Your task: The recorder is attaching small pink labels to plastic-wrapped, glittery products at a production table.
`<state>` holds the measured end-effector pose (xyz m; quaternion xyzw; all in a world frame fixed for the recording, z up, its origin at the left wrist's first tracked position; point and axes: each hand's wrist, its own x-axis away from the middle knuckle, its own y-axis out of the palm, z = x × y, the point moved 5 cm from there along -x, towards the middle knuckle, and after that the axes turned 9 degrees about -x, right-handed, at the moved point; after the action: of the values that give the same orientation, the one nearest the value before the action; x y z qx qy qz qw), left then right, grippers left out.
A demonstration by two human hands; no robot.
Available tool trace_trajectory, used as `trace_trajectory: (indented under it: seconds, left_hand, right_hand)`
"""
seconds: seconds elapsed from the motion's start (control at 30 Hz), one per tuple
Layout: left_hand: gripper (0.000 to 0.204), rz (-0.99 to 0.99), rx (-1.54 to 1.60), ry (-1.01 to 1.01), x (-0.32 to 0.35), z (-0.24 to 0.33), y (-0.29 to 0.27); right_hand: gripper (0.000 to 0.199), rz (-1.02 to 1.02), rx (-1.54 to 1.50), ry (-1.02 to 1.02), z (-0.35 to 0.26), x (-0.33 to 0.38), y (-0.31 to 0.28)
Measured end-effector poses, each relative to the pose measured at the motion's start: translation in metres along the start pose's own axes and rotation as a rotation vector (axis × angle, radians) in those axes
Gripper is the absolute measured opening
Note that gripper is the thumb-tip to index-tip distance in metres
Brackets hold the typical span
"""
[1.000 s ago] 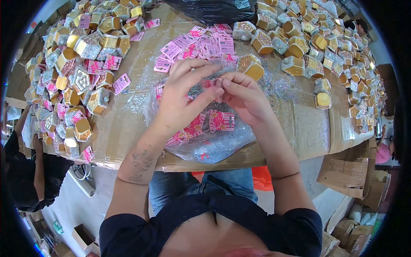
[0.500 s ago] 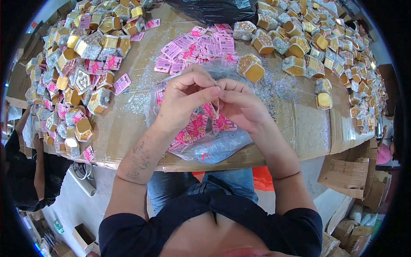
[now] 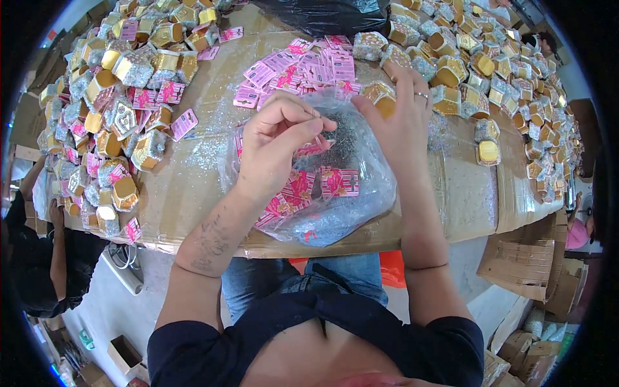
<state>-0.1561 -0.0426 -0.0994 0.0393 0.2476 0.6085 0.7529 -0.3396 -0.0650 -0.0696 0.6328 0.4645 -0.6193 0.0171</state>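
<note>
My left hand [image 3: 274, 145] is closed in a pinch above a clear plastic bag [image 3: 361, 213]. A fine loop or string shows at its fingertips, and a pink tag [image 3: 312, 149] hangs just under them, partly hidden. My right hand [image 3: 406, 113] reaches forward, thumb and fingers spread around a gold-and-brown house-shaped ornament [image 3: 380, 97]. Whether the fingers touch it I cannot tell. Pink printed tags [image 3: 340, 182] and a dark patch of fine pieces [image 3: 338, 142] lie in or on the bag.
More pink tags [image 3: 309, 68] are piled beyond the bag. Heaps of glittery ornaments stand at the left [image 3: 122, 116] and the right [image 3: 464, 58]. A black plastic bag [image 3: 322, 14] lies at the back of the cardboard-covered table [image 3: 187, 219]. Another person's arm [image 3: 58, 258] shows at the left edge.
My right hand has left my left hand's fingertips and moved right and forward to the house-shaped ornament, opening its fingers. My left hand keeps its pinch in nearly the same place.
</note>
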Motion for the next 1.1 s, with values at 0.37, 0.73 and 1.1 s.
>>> trace_trajectory:
  seconds: [0.37,0.73,1.1]
  left_hand:
    - [0.005,0.002,-0.093,-0.048,0.002,0.005,0.003]
    - [0.006,-0.103,-0.108,-0.069,0.006,0.011,0.007]
    - [0.008,-0.204,-0.013,-0.321,0.014,0.014,0.014]
  right_hand:
    - [0.061,0.02,-0.865,0.451,0.059,0.006,0.009]
    - [0.048,-0.253,-1.397,0.454,0.014,0.011,0.015]
    - [0.052,-0.323,-1.84,0.59,-0.001,0.016,0.027]
